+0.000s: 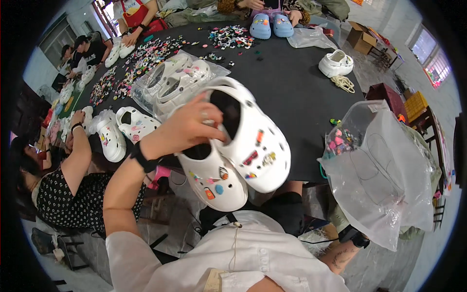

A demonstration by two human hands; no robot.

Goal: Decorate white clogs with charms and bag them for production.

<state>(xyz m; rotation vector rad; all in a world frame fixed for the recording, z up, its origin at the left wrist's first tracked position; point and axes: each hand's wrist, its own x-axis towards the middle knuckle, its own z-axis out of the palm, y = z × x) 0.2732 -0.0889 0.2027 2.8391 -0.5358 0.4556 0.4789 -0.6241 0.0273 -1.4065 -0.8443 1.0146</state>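
Note:
My left hand [197,121] is closed on the heel ends of a pair of white clogs [265,153], holding them above the table's near edge. Colourful charms sit in the holes of both clogs, and their toes point toward me. My right forearm [340,258], with a dark band at the wrist, reaches in at the lower right. A large clear plastic bag [369,170] hides the fingers of my right hand. Behind the held pair, more white clogs [182,78] lie in clear plastic on the table.
Heaps of small charms [155,53] cover the far left of the black table [301,92]. White clogs with cord [335,65] stand at the right edge. Co-workers handle clogs at the left and far side, one with blue clogs [271,26]. An open cardboard box [361,38] stands beyond.

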